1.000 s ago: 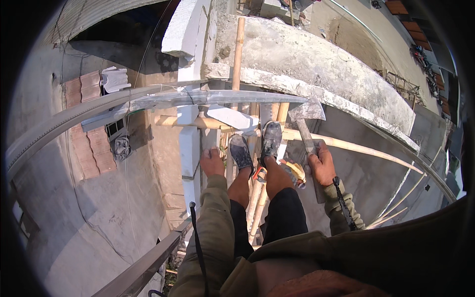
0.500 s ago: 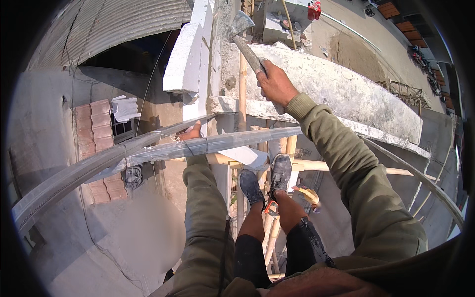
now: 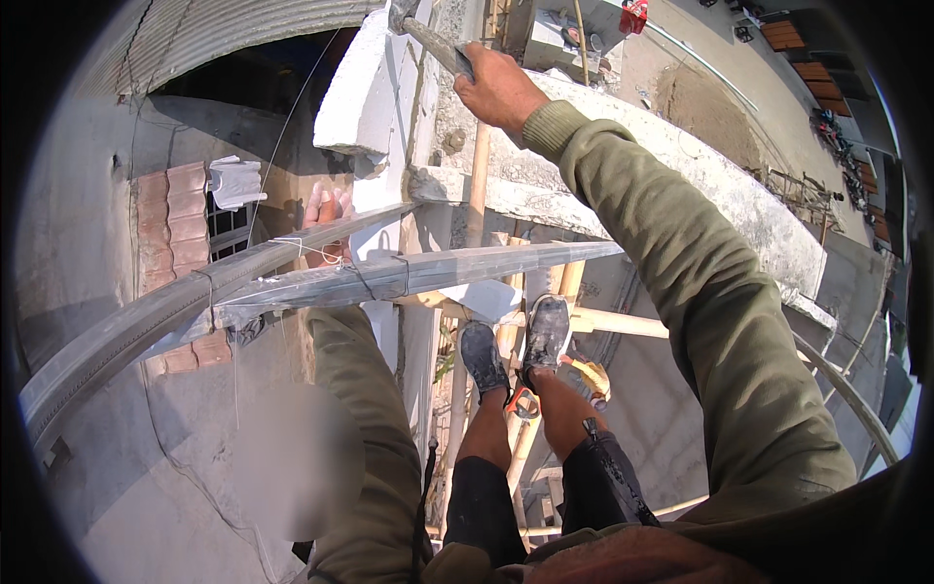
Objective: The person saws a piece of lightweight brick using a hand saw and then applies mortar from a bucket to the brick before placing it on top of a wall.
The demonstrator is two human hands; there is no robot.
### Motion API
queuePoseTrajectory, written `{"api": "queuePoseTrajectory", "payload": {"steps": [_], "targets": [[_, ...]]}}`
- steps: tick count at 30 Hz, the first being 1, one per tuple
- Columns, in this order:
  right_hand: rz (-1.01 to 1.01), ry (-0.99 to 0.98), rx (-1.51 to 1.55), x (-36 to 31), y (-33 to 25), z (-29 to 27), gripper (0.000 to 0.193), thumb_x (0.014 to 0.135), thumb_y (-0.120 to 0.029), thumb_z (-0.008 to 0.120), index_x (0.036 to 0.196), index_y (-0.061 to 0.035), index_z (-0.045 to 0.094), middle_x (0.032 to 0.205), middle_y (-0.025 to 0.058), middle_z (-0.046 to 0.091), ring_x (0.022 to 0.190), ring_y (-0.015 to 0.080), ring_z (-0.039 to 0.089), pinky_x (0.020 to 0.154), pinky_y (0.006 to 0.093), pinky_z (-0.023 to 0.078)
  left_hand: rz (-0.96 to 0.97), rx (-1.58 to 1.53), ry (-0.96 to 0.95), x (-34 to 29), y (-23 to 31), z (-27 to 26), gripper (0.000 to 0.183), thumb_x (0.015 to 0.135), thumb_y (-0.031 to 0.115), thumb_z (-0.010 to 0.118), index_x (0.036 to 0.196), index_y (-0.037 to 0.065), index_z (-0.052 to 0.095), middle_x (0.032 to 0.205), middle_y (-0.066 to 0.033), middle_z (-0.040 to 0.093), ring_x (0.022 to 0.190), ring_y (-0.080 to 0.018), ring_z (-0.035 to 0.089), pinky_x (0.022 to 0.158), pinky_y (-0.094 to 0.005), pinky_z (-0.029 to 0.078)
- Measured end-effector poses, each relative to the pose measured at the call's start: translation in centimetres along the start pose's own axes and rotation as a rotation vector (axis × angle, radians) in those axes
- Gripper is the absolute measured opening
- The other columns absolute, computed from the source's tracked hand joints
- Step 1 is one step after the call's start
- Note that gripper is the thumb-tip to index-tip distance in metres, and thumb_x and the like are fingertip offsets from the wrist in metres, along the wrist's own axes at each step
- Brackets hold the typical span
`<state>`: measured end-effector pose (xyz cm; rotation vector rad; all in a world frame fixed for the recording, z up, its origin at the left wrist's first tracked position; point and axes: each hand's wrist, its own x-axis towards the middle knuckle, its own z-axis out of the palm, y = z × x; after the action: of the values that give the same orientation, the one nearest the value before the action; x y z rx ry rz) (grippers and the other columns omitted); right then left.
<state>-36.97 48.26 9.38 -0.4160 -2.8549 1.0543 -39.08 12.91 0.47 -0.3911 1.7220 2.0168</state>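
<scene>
My right hand grips the handle of a hatchet above the top of a white block wall. The hatchet's metal head reaches the wall's far end, partly cut off by the picture's upper edge. My left hand is beside the wall's left face, fingers stretched upward, its lower part hidden behind grey metal bars. These bars, a curved one and a straighter one, cross in front of my left forearm and are tied with wire.
My feet stand on bamboo scaffolding high above the ground. A rough concrete ledge runs to the right. Below left are roof tiles and a grey wall; a corrugated roof lies at the upper left.
My right hand has carried the hatchet up and left, over the white wall. My left hand has shifted left and up, its fingers now stretched out beside the wall.
</scene>
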Motion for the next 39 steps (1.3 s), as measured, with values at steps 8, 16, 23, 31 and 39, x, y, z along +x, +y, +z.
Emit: {"api": "queuePoseTrajectory", "payload": {"steps": [8, 16, 23, 31, 39], "targets": [[-0.036, -0.042, -0.007, 4.4, 0.0, 0.6, 0.031, 0.09, -0.018, 0.061, 0.107, 0.0077, 0.064, 0.097, 0.0344, 0.07, 0.099, 0.0499, 0.069, 0.093, 0.0537, 0.054, 0.13, 0.448, -0.172, 5.0, 5.4, 3.1, 0.081, 0.099, 0.049, 0.069, 0.161, 0.009, 0.037, 0.156, -0.0164, 0.048, 0.144, -0.0279, 0.046, 0.117, -0.0485, 0.04], [-0.093, -0.119, -0.103, 6.5, 0.3, 2.5, 0.028, 0.095, -0.017, 0.058, 0.112, 0.0052, 0.062, 0.09, 0.0323, 0.068, 0.092, 0.0485, 0.069, 0.087, 0.0545, 0.054, 0.268, 0.452, 0.049, 6.1, 4.7, 4.4, 0.058, 0.092, 0.035, 0.081, 0.133, -0.003, 0.068, 0.116, -0.0094, 0.075, 0.103, -0.014, 0.065, 0.092, -0.0296, 0.05], [-0.203, 0.023, -0.148, 7.3, -0.1, 4.0, 0.036, 0.095, -0.016, 0.06, 0.127, 0.0025, 0.059, 0.087, 0.0316, 0.068, 0.086, 0.0483, 0.069, 0.081, 0.055, 0.055, 0.252, 0.444, 0.13, 5.3, 4.9, 4.4, 0.058, 0.092, 0.037, 0.081, 0.13, -0.005, 0.069, 0.11, -0.0084, 0.075, 0.096, -0.0132, 0.065, 0.086, -0.029, 0.051], [-0.345, -0.044, -0.338, 9.6, 1.3, 5.5, 0.037, 0.099, -0.015, 0.057, 0.128, 0.0065, 0.058, 0.088, 0.0289, 0.07, 0.083, 0.0439, 0.07, 0.078, 0.052, 0.057, 0.221, 0.475, 0.086, 5.2, 5.2, 4.0, 0.081, 0.092, 0.041, 0.08, 0.141, -0.017, 0.052, 0.128, -0.0227, 0.066, 0.108, -0.0216, 0.066, 0.089, -0.0327, 0.06], [-0.406, -0.141, -1.056, 9.1, 4.3, 6.3, 0.04, 0.107, -0.026, 0.047, 0.129, 0.0057, 0.059, 0.093, 0.0213, 0.071, 0.076, 0.0296, 0.067, 0.069, 0.0409, 0.054, 0.229, 0.451, 0.057, 5.3, 4.9, 5.4, 0.077, 0.093, 0.039, 0.079, 0.14, -0.017, 0.053, 0.128, -0.0221, 0.066, 0.109, -0.022, 0.066, 0.088, -0.0321, 0.06]]}}
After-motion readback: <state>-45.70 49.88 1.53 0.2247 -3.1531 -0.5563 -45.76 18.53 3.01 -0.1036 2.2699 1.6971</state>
